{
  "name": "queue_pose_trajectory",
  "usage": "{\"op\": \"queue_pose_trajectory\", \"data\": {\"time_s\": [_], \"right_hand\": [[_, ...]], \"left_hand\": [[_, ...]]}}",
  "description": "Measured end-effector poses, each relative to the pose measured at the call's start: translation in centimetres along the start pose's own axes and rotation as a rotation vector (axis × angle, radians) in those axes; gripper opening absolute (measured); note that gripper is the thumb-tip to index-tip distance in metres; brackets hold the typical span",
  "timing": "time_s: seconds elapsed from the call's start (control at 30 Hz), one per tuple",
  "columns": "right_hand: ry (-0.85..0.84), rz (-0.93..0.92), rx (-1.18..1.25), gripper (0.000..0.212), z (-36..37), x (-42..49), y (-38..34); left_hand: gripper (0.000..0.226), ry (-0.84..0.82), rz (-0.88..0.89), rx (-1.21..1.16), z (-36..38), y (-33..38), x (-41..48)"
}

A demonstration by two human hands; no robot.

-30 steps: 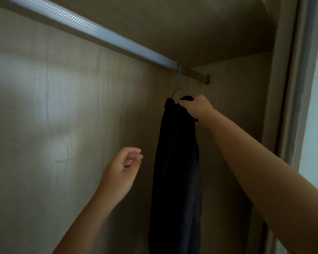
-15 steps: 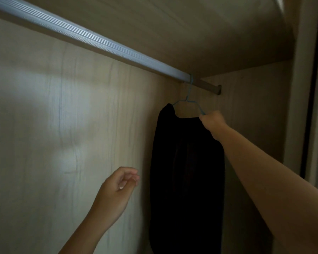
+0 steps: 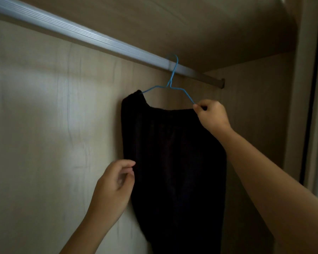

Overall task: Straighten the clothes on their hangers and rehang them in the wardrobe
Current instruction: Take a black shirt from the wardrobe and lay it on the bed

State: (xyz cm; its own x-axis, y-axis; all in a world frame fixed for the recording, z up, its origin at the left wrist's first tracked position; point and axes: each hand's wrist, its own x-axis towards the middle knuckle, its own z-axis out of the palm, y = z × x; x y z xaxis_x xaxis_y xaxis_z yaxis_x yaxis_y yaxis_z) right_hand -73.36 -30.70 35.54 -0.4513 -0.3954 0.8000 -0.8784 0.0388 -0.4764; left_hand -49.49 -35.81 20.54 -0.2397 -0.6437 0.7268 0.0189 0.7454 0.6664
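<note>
The blue wire hanger [image 3: 170,85] hangs by its hook over the ribbed metal rail [image 3: 81,33], close to the rail's right end, inside the wardrobe. Its shoulder line runs left to right across the view and tilts, the left shoulder sitting higher than the right. Its broad side is turned roughly toward the camera. A dark garment [image 3: 173,153] is draped on it, with its long axis hanging straight down and its lower end passing out of the bottom of the frame. The cloth looks black or very dark, and in the dim light its seams and exact type cannot be made out. Its top left corner is bunched up over the hanger's left shoulder, and from there the top edge dips and runs level toward the right. The right hand [image 3: 212,116] reaches up from the lower right, and its thumb and fingertips pinch the right end of the hanger, just where the garment's top right corner meets the wire. Nearly all of the garment lies below and to the left of that grip. The left hand [image 3: 114,186] is raised at the garment's left edge, about halfway down the visible cloth. Its fingers are curled with the tips at the edge, but whether they actually hold fabric cannot be told. The pale wood-grain back panel [image 3: 44,125] stands behind.
</note>
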Motion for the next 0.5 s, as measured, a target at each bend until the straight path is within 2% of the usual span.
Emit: {"op": "queue_pose_trajectory", "data": {"time_s": [0.13,0.27,0.4,0.5], "right_hand": [[0.074,0.059,0.015,0.022,-0.9,0.2,-2.2],[0.092,0.006,0.051,0.020,-1.1,-1.1,-4.2],[0.032,-0.064,0.086,0.015,-0.7,-4.1,-3.7],[-0.062,-0.071,0.129,0.020,-0.5,-7.0,-2.3]], "left_hand": [[0.031,0.006,0.063,0.081,-1.5,0.9,-0.7],[0.035,0.054,0.091,0.088,-3.4,1.1,-0.9],[0.035,0.061,0.155,0.161,-4.7,0.9,-2.2],[0.021,0.099,0.245,0.283,-5.6,0.7,-2.6]]}}
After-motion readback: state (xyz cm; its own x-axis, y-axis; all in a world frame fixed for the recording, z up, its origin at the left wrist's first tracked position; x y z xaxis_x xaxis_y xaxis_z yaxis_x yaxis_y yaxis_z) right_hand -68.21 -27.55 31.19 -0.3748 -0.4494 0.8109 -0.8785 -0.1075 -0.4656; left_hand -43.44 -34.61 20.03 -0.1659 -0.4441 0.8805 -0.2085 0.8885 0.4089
